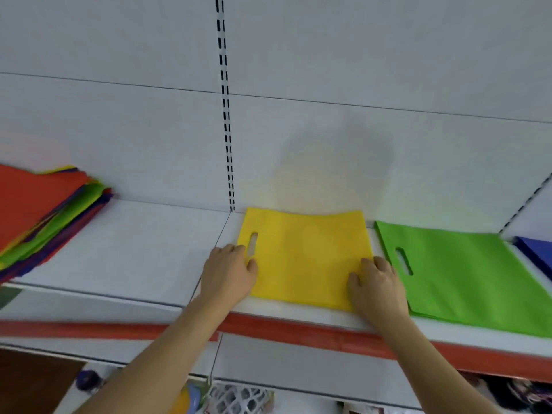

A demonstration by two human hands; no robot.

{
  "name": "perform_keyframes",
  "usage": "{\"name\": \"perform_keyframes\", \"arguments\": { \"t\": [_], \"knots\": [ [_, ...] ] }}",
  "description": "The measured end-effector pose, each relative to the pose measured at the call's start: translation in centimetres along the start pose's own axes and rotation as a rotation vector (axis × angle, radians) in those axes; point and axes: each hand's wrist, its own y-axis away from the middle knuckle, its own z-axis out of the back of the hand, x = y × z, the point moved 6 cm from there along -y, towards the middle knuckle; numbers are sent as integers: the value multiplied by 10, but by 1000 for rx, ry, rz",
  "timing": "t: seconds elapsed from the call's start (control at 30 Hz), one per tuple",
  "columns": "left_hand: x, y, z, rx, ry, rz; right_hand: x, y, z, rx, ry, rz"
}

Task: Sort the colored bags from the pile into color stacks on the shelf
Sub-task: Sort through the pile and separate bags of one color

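Head view: a flat yellow non-woven bag with a slot handle (304,255) lies on the white shelf board (119,249), its far edge against the back panel. The left hand (228,274) rests on the bag's left edge beside the slot, fingers curled loosely. The right hand (378,286) presses the bag's near right corner, fingers bent; neither hand visibly pinches the fabric. Just to the right lies a flat green bag stack (466,279), then a blue bag (537,252). The mixed-colour pile with a red bag on top (38,210) sits well apart at far left.
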Motion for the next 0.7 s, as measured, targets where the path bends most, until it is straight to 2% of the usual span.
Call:
{"name": "perform_keyframes", "arguments": {
  "t": [0.23,0.4,0.53,0.7],
  "knots": [
    [-6,3,-6,27,-167,25,5,4,-4,138,130,48],
    [-8,0,-5,36,-133,42,11,8,8,113,122,74],
    [-5,7,14,-78,-144,51,23,8,19,21,130,159],
    [22,34,40,-178,-189,108,71,23,8,21,162,291]
  ]
}}
